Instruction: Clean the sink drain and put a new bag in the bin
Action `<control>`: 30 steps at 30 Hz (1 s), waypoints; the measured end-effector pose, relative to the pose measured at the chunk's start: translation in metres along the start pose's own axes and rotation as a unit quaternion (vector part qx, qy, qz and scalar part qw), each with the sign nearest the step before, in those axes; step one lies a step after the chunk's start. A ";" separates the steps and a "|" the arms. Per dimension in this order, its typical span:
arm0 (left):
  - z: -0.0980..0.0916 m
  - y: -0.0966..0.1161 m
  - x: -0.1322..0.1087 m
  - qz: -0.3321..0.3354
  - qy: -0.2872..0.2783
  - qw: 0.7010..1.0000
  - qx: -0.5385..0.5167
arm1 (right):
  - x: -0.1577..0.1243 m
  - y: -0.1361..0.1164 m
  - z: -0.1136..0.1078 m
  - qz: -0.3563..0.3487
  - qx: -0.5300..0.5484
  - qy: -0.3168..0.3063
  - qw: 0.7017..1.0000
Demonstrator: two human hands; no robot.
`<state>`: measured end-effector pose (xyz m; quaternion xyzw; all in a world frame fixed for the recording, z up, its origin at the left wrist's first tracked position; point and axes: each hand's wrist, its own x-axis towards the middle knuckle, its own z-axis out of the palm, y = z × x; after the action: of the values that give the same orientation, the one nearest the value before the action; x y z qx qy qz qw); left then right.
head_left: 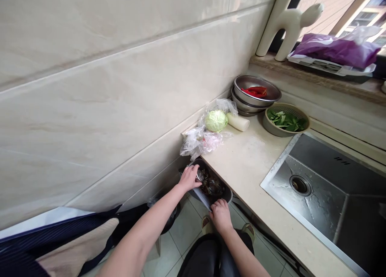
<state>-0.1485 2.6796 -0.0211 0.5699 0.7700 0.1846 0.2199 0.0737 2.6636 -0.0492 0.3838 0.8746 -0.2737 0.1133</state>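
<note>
Both my hands hold a dark metal bowl point(226, 194) of dark wet food, low beside the counter's end and over the floor. My left hand point(189, 178) grips the bowl's far rim, fingers curled over it. My right hand point(220, 215) is closed on the near rim. The bowl is tilted. Below it, mostly hidden by my left arm, stands a dark bin point(171, 220) on the tiled floor.
On the counter point(250, 160) lie a cabbage in plastic point(216, 120), a white radish piece point(239, 122), stacked steel bowls with red peppers point(256, 93) and a colander of greens point(286, 120). A steel sink point(325, 184) is at right. A purple bag point(337, 50) rests on the sill.
</note>
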 end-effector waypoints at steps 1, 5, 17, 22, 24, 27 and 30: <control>-0.002 0.000 -0.002 -0.005 0.015 1.000 -0.014 | 0.000 0.000 -0.001 0.000 0.002 0.001 1.000; -0.008 0.004 -0.014 -0.015 0.062 0.996 -0.058 | -0.001 -0.001 -0.008 0.011 0.033 0.005 0.999; 0.004 0.013 -0.024 -0.137 0.115 0.883 -0.433 | -0.002 0.003 -0.024 0.015 0.171 0.076 0.982; -0.001 0.005 -0.027 -0.047 0.132 0.957 -0.255 | -0.004 0.007 -0.020 -0.007 0.107 0.032 0.994; -0.003 0.004 -0.027 -0.002 0.097 0.987 -0.128 | -0.005 0.008 -0.016 -0.016 0.089 0.031 0.995; -0.004 0.008 -0.023 0.020 0.070 0.993 -0.088 | -0.005 0.008 -0.012 -0.013 0.081 0.033 0.996; -0.003 0.012 -0.019 0.045 0.078 0.994 -0.066 | -0.004 0.009 -0.011 -0.018 0.080 0.037 0.996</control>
<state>-0.1362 2.6643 -0.0097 0.5720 0.7444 0.2886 0.1881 0.0833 2.6722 -0.0417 0.3859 0.8603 -0.3301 0.0454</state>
